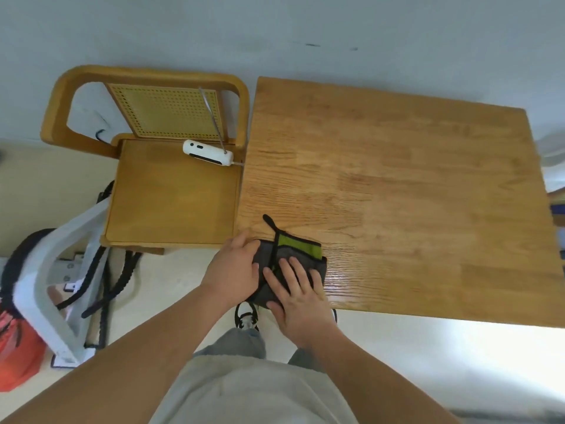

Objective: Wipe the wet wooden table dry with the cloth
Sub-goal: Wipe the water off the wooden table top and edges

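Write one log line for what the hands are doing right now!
left hand: gripping cloth edge | right hand: flat on cloth | cloth: folded, grey-green, near-left corner | wooden table: not yet wiped

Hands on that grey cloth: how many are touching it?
2. The left hand grips the grey cloth at its left edge, by the table's near-left corner. The right hand lies flat on top of it, fingers spread.
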Available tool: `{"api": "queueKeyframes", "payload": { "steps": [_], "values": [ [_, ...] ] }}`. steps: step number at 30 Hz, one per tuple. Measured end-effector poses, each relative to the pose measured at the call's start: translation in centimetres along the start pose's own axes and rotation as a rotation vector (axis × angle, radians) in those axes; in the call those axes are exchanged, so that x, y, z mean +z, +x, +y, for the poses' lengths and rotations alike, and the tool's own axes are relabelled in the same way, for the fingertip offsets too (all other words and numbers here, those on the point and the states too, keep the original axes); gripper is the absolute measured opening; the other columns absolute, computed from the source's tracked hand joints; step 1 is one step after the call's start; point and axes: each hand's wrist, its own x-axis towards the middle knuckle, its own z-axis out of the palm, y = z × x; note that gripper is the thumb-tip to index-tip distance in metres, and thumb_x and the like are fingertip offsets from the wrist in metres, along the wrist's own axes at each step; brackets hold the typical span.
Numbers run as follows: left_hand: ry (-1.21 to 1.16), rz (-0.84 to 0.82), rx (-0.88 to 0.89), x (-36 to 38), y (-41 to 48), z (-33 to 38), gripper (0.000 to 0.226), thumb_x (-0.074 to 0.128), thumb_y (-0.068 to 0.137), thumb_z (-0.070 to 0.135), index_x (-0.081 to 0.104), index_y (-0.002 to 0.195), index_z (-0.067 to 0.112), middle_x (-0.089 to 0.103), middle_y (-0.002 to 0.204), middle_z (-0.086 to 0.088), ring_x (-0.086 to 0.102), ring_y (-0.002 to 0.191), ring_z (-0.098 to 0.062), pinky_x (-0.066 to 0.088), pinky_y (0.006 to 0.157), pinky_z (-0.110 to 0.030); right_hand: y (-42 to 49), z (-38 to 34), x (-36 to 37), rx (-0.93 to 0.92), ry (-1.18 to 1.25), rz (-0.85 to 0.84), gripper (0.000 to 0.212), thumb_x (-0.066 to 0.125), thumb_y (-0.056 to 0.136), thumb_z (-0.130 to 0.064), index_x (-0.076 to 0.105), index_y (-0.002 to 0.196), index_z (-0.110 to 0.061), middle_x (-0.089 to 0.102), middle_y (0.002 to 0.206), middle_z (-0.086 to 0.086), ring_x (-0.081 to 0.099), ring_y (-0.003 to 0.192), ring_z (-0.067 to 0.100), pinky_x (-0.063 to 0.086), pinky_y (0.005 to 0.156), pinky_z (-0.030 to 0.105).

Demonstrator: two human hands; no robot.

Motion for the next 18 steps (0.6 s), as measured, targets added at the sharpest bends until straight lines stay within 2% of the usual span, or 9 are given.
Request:
{"api": "queueKeyframes", "payload": {
  "steps": [4, 8, 10, 11, 13, 15, 18],
  "values": [
    [-0.002, -0.053, 0.073, 2.4, 0.4, 5.0, 0.051, 0.055, 0.099, 0.019, 0.048, 0.149, 0.017, 0.023, 0.168, -0.007, 0.030, 0.148, -0.031, 0.036, 0.117, -0.040, -3.7, 9.1, -0.7, 0.118, -0.026, 0.035, 0.065, 0.021, 0.106, -0.057, 0.006, 0.165, -0.035, 0.016, 0.172, 0.008, 0.008, 0.159, 0.029, 0.015, 0.120, 0.056],
    [0.022, -0.090, 0.112, 4.6, 0.8, 9.1, 0.058, 0.053, 0.101, 0.022, 0.038, 0.157, 0.020, 0.013, 0.172, -0.005, 0.016, 0.156, -0.030, 0.022, 0.126, -0.041, -5.7, 16.0, -1.5, 0.600, 0.046, 0.094, 0.067, 0.010, 0.104, -0.059, -0.010, 0.164, -0.036, 0.002, 0.173, 0.007, -0.003, 0.158, 0.028, 0.010, 0.120, 0.053],
    [0.020, -0.093, 0.105, 5.6, 1.0, 10.8, 0.058, 0.052, 0.101, 0.022, 0.038, 0.157, 0.019, 0.013, 0.172, -0.005, 0.016, 0.156, -0.029, 0.023, 0.126, -0.040, -6.4, 16.2, -1.3, 0.797, 0.159, 0.139, 0.067, 0.013, 0.104, -0.057, -0.004, 0.165, -0.032, 0.008, 0.172, 0.012, 0.004, 0.157, 0.032, 0.017, 0.117, 0.056],
    [0.019, -0.089, 0.101, 6.1, 1.0, 11.8, 0.057, 0.053, 0.102, 0.022, 0.039, 0.157, 0.018, 0.017, 0.171, -0.006, 0.019, 0.155, -0.029, 0.025, 0.125, -0.040, -6.6, 15.6, -1.1, 0.832, 0.200, 0.153, 0.067, 0.017, 0.105, -0.054, 0.004, 0.165, -0.030, 0.015, 0.170, 0.014, 0.011, 0.155, 0.034, 0.022, 0.114, 0.058],
    [0.029, -0.077, 0.094, 6.9, 1.0, 13.8, 0.052, 0.055, 0.101, 0.022, 0.045, 0.152, 0.016, 0.036, 0.161, -0.006, 0.035, 0.148, -0.027, 0.036, 0.120, -0.038, -7.4, 14.1, -0.3, 0.765, 0.241, 0.143, 0.069, 0.027, 0.102, -0.053, 0.019, 0.165, -0.026, 0.029, 0.165, 0.018, 0.024, 0.150, 0.039, 0.028, 0.107, 0.060],
    [0.053, -0.075, 0.075, 7.9, 0.9, 15.7, 0.042, 0.056, 0.101, 0.024, 0.054, 0.141, 0.015, 0.050, 0.142, -0.003, 0.048, 0.133, -0.023, 0.045, 0.107, -0.035, -9.0, 13.9, 0.7, 0.556, 0.164, 0.080, 0.069, 0.033, 0.101, -0.054, 0.028, 0.163, -0.025, 0.036, 0.162, 0.018, 0.032, 0.147, 0.040, 0.029, 0.103, 0.060],
    [0.030, -0.089, 0.037, 9.9, 0.8, 18.3, 0.041, 0.058, 0.099, 0.030, 0.054, 0.138, 0.017, 0.050, 0.134, -0.002, 0.051, 0.125, -0.023, 0.048, 0.101, -0.035, -11.9, 18.7, 0.8, 0.156, -0.005, 0.043, 0.068, 0.038, 0.102, -0.056, 0.027, 0.163, -0.030, 0.041, 0.161, 0.013, 0.036, 0.147, 0.037, 0.029, 0.103, 0.057]
  ]
}}
